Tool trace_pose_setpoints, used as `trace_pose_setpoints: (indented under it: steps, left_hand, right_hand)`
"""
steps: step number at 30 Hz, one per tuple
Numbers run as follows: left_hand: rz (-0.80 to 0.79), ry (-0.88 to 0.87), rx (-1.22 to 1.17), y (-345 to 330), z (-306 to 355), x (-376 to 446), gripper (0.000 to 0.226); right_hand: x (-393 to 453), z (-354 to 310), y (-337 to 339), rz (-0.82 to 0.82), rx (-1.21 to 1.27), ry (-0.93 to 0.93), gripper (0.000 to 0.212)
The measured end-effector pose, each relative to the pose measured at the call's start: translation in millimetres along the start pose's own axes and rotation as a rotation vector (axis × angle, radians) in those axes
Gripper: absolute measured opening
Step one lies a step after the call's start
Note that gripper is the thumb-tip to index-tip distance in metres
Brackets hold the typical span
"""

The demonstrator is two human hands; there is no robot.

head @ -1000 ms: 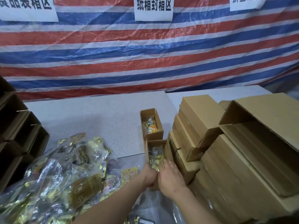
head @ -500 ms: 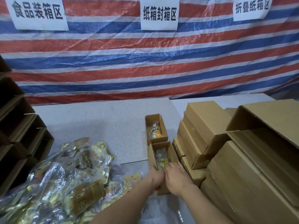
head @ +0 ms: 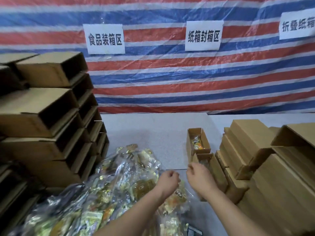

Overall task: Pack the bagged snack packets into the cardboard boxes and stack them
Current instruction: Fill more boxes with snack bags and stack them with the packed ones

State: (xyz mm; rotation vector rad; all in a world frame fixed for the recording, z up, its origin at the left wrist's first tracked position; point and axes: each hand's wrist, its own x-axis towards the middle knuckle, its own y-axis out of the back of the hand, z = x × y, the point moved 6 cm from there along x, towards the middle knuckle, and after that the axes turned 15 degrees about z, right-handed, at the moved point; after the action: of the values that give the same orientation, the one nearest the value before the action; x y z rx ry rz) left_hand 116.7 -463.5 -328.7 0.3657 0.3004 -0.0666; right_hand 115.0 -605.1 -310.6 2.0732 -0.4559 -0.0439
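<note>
Two small open cardboard boxes stand end to end on the grey table. The far box (head: 190, 142) holds an orange snack packet (head: 197, 142). The near box (head: 215, 167) has a packet (head: 203, 162) inside, partly hidden by my right hand (head: 198, 176), which hovers at its left wall with loosely curled fingers, holding nothing. My left hand (head: 167, 181) hangs over the heap of bagged snack packets (head: 119, 181), fingers loosely curled and empty.
A tall stack of open-ended cardboard boxes (head: 46, 120) fills the left. Flat and folded boxes (head: 243, 143) are piled at the right, with a big carton (head: 289, 184) beside them. A striped tarp (head: 170, 79) with paper signs hangs behind the table (head: 153, 130).
Both hands have let go of the near box and drawn back and apart, the left one toward the packet heap. The view has swung left and up.
</note>
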Motion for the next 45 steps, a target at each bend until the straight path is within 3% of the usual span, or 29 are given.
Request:
trace_pose_setpoints:
  steps: [3,6,13,17,20,22,24,27,30,35,40,45]
  left_hand:
    - [0.021,-0.075,-0.036,55,13,-23,0.02]
    - [0.081,-0.137,-0.048,112,27,-39,0.02]
    - [0.214,-0.299,0.004,242,58,-70,0.027]
    - [0.398,-0.478,0.092,326,89,-79,0.023]
    - [0.635,-0.573,0.147,413,119,-79,0.018]
    - [0.883,-0.654,0.341,477,141,-73,0.02]
    - [1.085,-0.648,0.648,533,155,-60,0.037]
    - [1.121,-0.397,1.022,596,144,-27,0.064]
    - [1.073,-0.242,1.147,623,119,-4,0.076]
    - [1.078,-0.264,1.04,627,106,7,0.041]
    - [1.166,-0.443,0.949,629,118,-15,0.028]
    - [1.262,-0.684,0.794,635,153,-63,0.029]
  right_hand:
    - [-21,-47,6,0.053,0.202,-0.082,0.025]
    - [-39,-102,8,0.073,0.371,-0.119,0.016]
    - [-67,-246,25,0.149,0.582,-0.015,0.015]
    - [-77,-310,27,0.145,0.652,0.088,0.014]
    - [-77,-364,25,0.126,0.664,0.167,0.021]
    - [-74,-404,24,0.061,0.659,0.24,0.037]
    - [-71,-444,23,-0.021,0.645,0.329,0.05]
    - [-64,-491,25,-0.073,0.651,0.401,0.058]
    - [-55,-515,26,-0.037,0.615,0.426,0.06]
    - [-48,-528,22,-0.009,0.549,0.452,0.058]
    - [-46,-536,23,0.004,0.521,0.447,0.056]
    - [-44,-557,39,0.007,0.502,0.494,0.057]
